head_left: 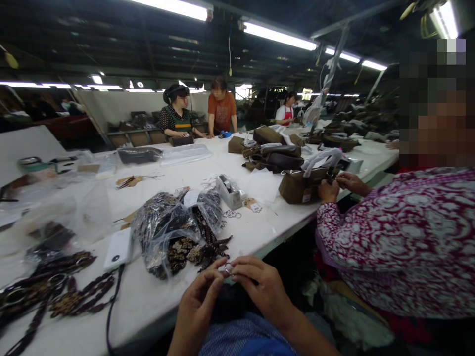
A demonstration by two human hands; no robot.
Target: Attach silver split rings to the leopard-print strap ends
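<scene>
Just in front of my body, at the table's near edge, a small shiny metal ring [228, 268] is pinched between the fingertips of both hands. My left hand [200, 299] is closed on its left side, thumb against the fingers. From the right, my right hand [261, 284] is closed on it too, with the fingers bent. Directly beyond my hands, a clear plastic bag [159, 222] full of dark brown braided and beaded pieces [185, 249] lies on the table, some spilling out. More loose metal rings [232, 214] lie beside the bag.
A white device [118, 249] with a black cable lies left, near braided straps [79, 296]. Beyond the bag stands a tape dispenser [228, 192]. A co-worker in a patterned sleeve [389, 237] handles an olive bag [300, 187] at right. More bags [274, 153] are piled behind.
</scene>
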